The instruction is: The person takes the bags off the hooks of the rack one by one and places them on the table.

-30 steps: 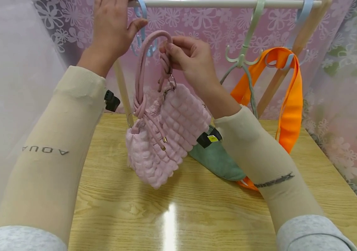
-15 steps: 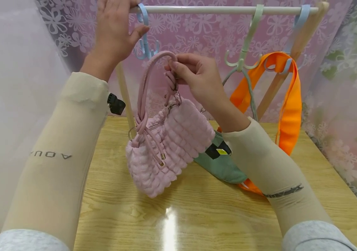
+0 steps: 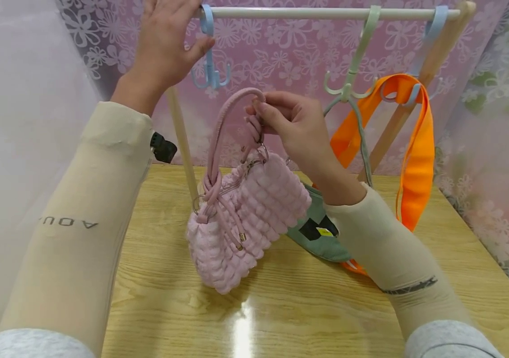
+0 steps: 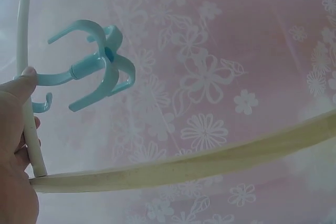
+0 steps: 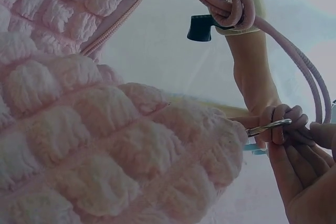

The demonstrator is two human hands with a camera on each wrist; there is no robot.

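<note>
**Pinched High, Hanging Tilted**

Pinching, between thumb and fingers of the right hand [image 3: 303, 129], the knotted end of a handle [image 3: 216, 134] on a puffy pink bag [image 3: 277, 196], just beside a metal ring [image 5: 260, 129]. Gripping a white rail [image 3: 290, 13] with the left hand [image 3: 165, 42], fingers round its left end, thumb against a light-blue hook [image 3: 212, 77].

Holding the pink bag tilted over a wooden table [image 3: 169, 318], lower than the light-blue hook and apart from it; cannot tell whether touching the wooden table.

Looking farther right, past a green bag [image 3: 326, 252], hung by a cord [image 3: 362, 144] from a pale-green hook [image 3: 362, 42] and partly covered by the right sleeve [image 3: 393, 253], to an orange strap [image 3: 419, 174] looped over a second blue hook [image 3: 434, 25]. Behind, a pink backdrop [image 3: 277, 35] with white flowers.
</note>
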